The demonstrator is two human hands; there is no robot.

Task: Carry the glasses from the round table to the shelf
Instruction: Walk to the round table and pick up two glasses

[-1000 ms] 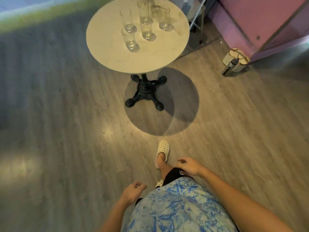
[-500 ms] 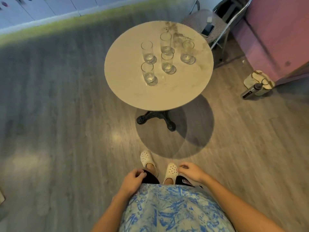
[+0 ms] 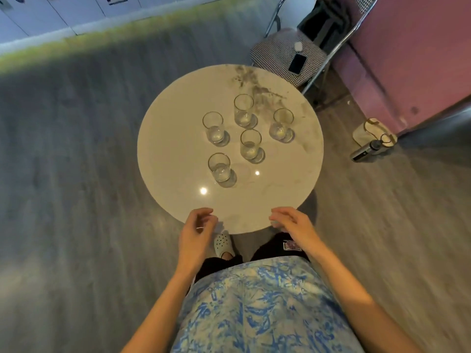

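Grey wood-plank floor (image 3: pixel 76 174) is filling the head view, and a round, pale, marble-look counter (image 3: pixel 178 138) is sitting right in the middle of it, catching two bright spots of light. Five tumblers are standing upright on that counter, each apart from the others. The nearest clear glass (image 3: pixel 219 168) is sitting closest to the person, with the left clear glass (image 3: pixel 214 128) beyond it. The middle clear glass (image 3: pixel 251 147) is holding the centre, the far clear glass (image 3: pixel 244 110) is standing at the back by a dark smudged patch, and the right clear glass (image 3: pixel 281 123) is sitting off to the side.

Down at the near rim, the left hand (image 3: pixel 196 235) is hovering with its fingers (image 3: pixel 204 219) loosely curled, gripping nothing. The right hand (image 3: pixel 293 226) is hanging over the rim too, fingers (image 3: pixel 279 216) loosely bent and a little spread, also gripping nothing. Whether either is touching the counter, I cannot tell.

A blue-and-white patterned shirt (image 3: pixel 254 307) is filling the bottom, and a white perforated clog (image 3: pixel 223 244) is peeking out below the rim. Beyond the counter, a chrome chair with a checked seat (image 3: pixel 275 57) is carrying a dark phone (image 3: pixel 297 63), beside a pink upholstered block (image 3: pixel 407 59).
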